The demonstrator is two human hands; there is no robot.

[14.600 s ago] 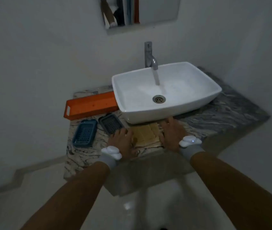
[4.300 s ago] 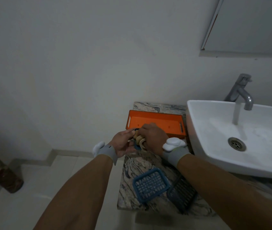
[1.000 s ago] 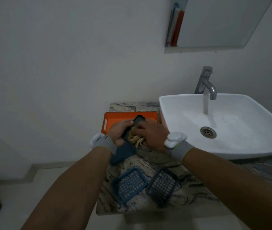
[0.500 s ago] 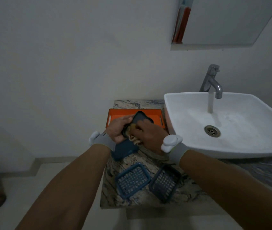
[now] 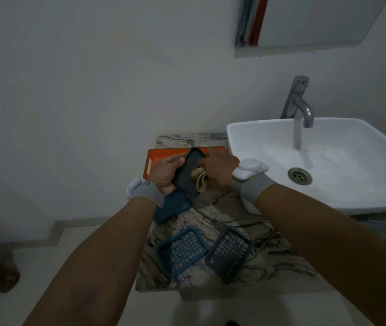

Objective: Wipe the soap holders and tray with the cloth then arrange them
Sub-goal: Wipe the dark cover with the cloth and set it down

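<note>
My left hand (image 5: 166,173) grips a dark soap-holder base (image 5: 187,172), held tilted above the counter. My right hand (image 5: 219,171) presses a bunched beige cloth (image 5: 199,179) against its inner face. A blue soap-holder base (image 5: 172,207) lies on the marble counter (image 5: 213,222) just below my left wrist. Nearer the front edge rest two slotted inserts, a blue one (image 5: 182,251) and a darker one (image 5: 229,252), side by side. The orange tray (image 5: 156,156) sits at the back by the wall, partly hidden behind my hands.
A white basin (image 5: 328,161) stands to the right, and water runs from the metal tap (image 5: 298,102). A mirror cabinet (image 5: 305,22) hangs above. The counter's left and front edges drop to the tiled floor (image 5: 22,267).
The dark base has tipped more upright in my left hand, and the cloth in my right hand has slid lower across it. The view has shifted slightly left.
</note>
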